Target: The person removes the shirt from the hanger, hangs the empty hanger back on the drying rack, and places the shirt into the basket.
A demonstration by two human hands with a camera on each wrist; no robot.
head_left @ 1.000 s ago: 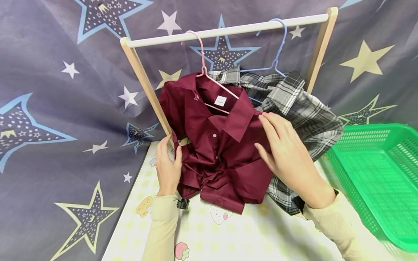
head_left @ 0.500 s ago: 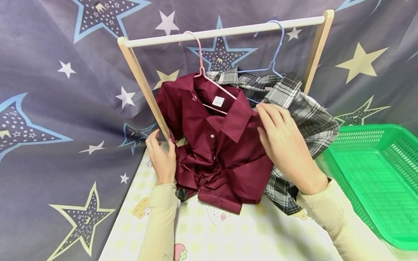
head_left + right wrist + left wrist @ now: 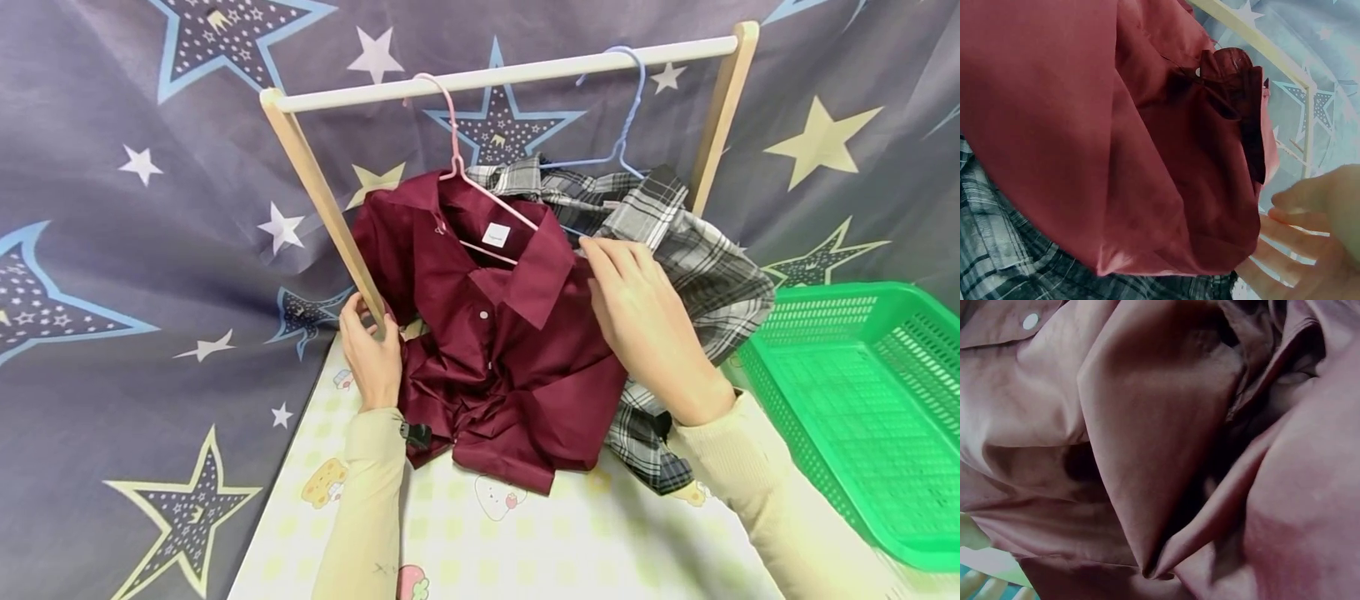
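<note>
A maroon button-up shirt (image 3: 555,367) hangs on a pink wire hanger (image 3: 454,142). My left hand (image 3: 372,358) is at its left sleeve, beside the lower part of the wooden post (image 3: 322,200). The thumb lies right of the post and the bent fingers left of it; whether they pinch the sleeve cannot be made out. Maroon cloth fills the left wrist view. My right hand (image 3: 645,317) touches the shirt's right shoulder with its fingertips. In the right wrist view its fingers (image 3: 1291,240) look fairly straight at the cloth's edge, the thumb beside them.
Behind, a grey plaid shirt (image 3: 705,258) hangs on a blue wire hanger (image 3: 628,117). The rack's white rail (image 3: 517,71) runs across above both. On the right stands a green plastic basket (image 3: 821,417). A starry dark curtain (image 3: 67,442) covers the back and left; a printed cloth (image 3: 570,542) covers the table.
My left hand has shifted left and up, closer to the wooden post. The right hand has shifted slightly left and up on the shoulder, its thumb drawn nearer the fingers. The view has moved slightly.
</note>
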